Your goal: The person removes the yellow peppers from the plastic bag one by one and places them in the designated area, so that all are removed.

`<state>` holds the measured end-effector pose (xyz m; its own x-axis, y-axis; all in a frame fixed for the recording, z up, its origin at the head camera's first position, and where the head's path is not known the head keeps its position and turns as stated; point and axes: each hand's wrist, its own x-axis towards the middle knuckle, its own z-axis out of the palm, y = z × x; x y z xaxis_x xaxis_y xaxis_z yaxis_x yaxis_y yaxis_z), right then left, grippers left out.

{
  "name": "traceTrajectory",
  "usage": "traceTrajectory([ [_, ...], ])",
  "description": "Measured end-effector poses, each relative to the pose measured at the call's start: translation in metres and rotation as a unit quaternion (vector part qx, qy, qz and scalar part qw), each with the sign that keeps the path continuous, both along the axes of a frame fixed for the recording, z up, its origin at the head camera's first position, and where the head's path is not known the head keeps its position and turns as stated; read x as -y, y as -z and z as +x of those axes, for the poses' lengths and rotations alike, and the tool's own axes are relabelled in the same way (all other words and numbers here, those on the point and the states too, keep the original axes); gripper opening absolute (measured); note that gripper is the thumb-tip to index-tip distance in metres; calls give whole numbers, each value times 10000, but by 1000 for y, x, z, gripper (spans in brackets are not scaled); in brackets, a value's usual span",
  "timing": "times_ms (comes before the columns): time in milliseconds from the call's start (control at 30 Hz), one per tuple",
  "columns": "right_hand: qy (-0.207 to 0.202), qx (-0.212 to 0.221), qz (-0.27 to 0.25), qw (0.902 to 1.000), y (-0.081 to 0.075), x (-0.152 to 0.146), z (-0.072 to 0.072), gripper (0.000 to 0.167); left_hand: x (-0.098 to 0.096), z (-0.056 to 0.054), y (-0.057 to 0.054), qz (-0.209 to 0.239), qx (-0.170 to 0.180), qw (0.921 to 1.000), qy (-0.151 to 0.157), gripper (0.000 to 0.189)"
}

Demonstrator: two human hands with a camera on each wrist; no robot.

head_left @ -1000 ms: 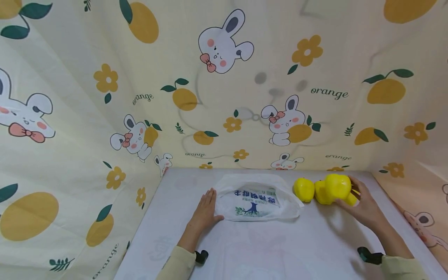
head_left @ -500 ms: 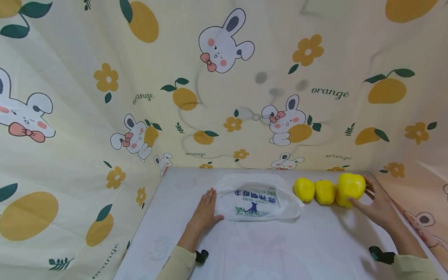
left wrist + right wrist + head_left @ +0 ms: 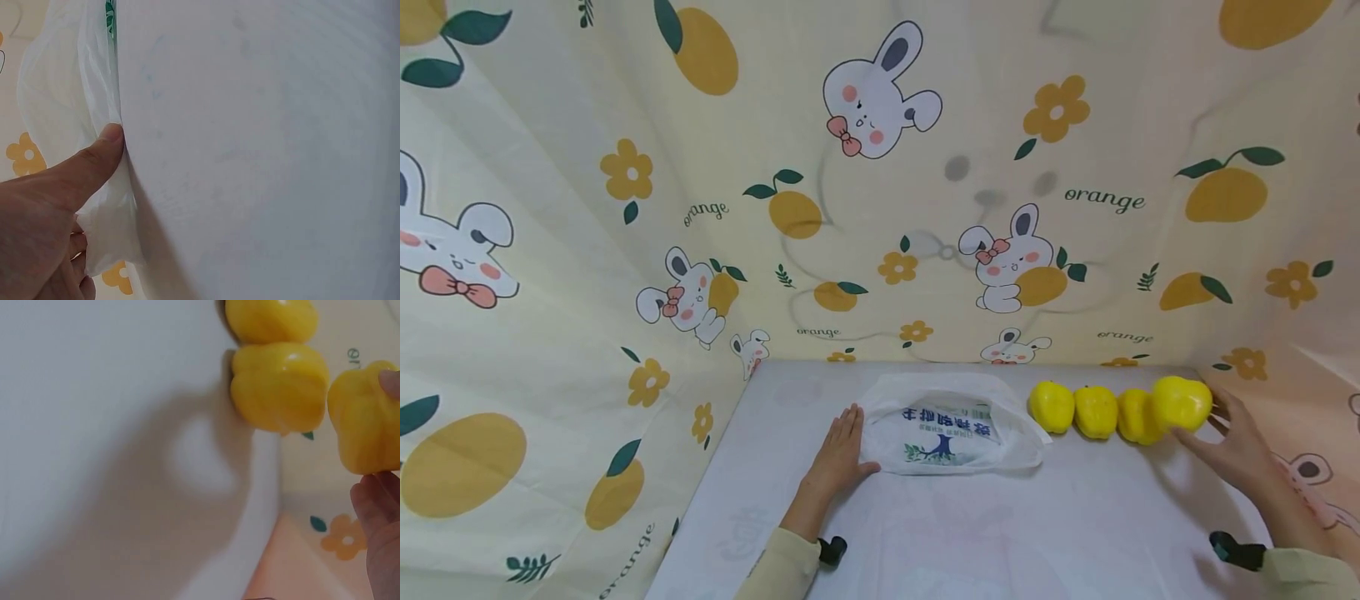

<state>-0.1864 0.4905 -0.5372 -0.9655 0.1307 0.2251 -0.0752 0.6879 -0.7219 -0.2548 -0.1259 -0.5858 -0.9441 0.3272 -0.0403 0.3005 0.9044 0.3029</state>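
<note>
My left hand (image 3: 835, 458) lies flat with straight fingers along the left edge of a white plastic bag (image 3: 887, 446). The bag carries blue print and a tree picture. In the left wrist view, the thumb (image 3: 94, 159) touches the bag's near edge. A yellow bell pepper (image 3: 1182, 403) is held between the thumb and fingers of my right hand (image 3: 1240, 446), at the right end of a row. Three more yellow bell peppers stand to its left: one beside the bag (image 3: 1051, 407), a middle one (image 3: 1096, 412), and one (image 3: 1137, 417) partly hidden behind the held pepper.
The white table (image 3: 970, 533) meets a patterned cloth (image 3: 850, 275) with rabbits and oranges at its back and sides. Its right edge runs close beside my right forearm. Dark wrist-worn pieces sit at both sleeves.
My right hand has moved right with the held bell pepper, from in front of the row to its right end. The left hand and the bag have stayed in place.
</note>
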Motion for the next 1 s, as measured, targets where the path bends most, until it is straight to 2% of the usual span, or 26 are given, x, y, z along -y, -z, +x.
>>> traceTrajectory([
  [367,309,597,-98,9977,4,-14,3,99,0,0,0,-28,-66,10000,0,110],
  [667,348,815,-179,9959,7,-25,4,101,0,-1,2,-81,-39,10000,-6,110],
  [1000,399,1197,-222,9918,14,-35,-1,108,-2,0,-2,-104,24,9999,-54,110],
])
